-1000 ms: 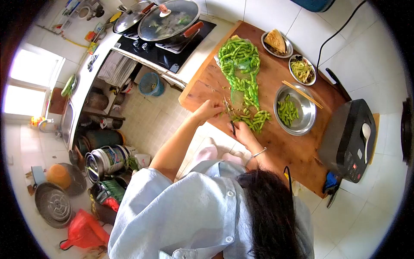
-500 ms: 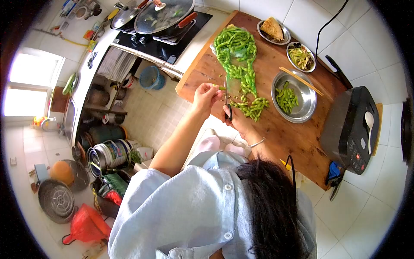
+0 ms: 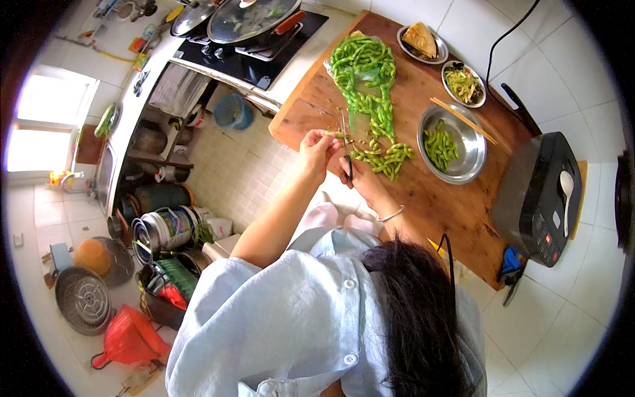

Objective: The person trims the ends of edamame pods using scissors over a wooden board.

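Between its fingertips my left hand (image 3: pixel 317 151) pinches one green edamame pod (image 3: pixel 338 135) at the near edge of the wooden table. My right hand (image 3: pixel 360 175) is closed round the black handles of the scissors (image 3: pixel 348 165), whose blades point away from me beside that pod. Just past the hands lies a loose heap of edamame pods (image 3: pixel 385 160) with small trimmings around it. Farther back, a green mesh bag (image 3: pixel 365 73) spills more pods toward the heap. To the right, a steel bowl (image 3: pixel 471 159) holds several pods.
Chopsticks (image 3: pixel 463 120) rest across the bowl's rim. Behind it stand a plate of flatbread (image 3: pixel 419 41) and a dish of sliced vegetables (image 3: pixel 463 85). A black rice cooker (image 3: pixel 536 198) is at the right. On the left, a lidded pan (image 3: pixel 251 23) sits on the stove (image 3: pixel 264 76).
The scissors' blades look slightly parted now and have shifted a little beside the pod. Both hands stay almost in place, and the view has tilted slightly.
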Demonstrator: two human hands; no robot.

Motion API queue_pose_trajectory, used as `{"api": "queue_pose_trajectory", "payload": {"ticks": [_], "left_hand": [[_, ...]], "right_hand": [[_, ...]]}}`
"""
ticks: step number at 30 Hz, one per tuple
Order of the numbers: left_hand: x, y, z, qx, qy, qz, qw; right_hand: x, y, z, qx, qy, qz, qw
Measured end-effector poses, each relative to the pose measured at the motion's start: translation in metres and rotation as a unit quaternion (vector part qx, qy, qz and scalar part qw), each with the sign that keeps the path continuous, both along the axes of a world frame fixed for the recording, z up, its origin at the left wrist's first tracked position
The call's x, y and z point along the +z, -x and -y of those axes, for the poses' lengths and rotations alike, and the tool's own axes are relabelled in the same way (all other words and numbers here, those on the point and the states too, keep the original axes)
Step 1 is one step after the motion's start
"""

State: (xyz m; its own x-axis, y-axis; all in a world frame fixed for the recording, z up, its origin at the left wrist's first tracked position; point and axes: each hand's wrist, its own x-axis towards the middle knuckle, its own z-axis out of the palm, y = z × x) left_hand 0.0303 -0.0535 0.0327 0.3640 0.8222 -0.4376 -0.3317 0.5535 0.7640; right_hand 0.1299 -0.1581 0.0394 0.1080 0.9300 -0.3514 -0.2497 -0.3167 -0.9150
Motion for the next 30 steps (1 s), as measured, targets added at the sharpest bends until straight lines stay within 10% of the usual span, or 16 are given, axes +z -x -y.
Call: {"api": "queue_pose_trajectory", "payload": {"ticks": [13, 16, 18, 22, 30], "left_hand": [[-0.038, 0.007, -0.003, 0.014, 0.041, -0.039, 0.998], [-0.031, 0.008, -0.001, 0.005, 0.053, -0.001, 0.999], [-0.025, -0.001, 0.004, -0.008, 0.041, 0.005, 0.999], [0.008, -0.06, 0.023, -0.117, -0.005, 0.029, 0.993], [0.024, -0.176, 0.063, -0.25, 0.0, 0.042, 0.967]], "right_hand": [[-0.06, 0.01, -0.002, -0.022, 0.05, 0.048, 0.997], [-0.08, 0.004, -0.003, -0.017, 0.073, 0.211, 0.975], [-0.059, 0.001, -0.002, -0.152, -0.002, 0.28, 0.948], [0.0, -0.047, 0.001, -0.391, -0.174, -0.07, 0.901], [0.02, -0.13, 0.042, -0.479, -0.148, 0.094, 0.86]]}}
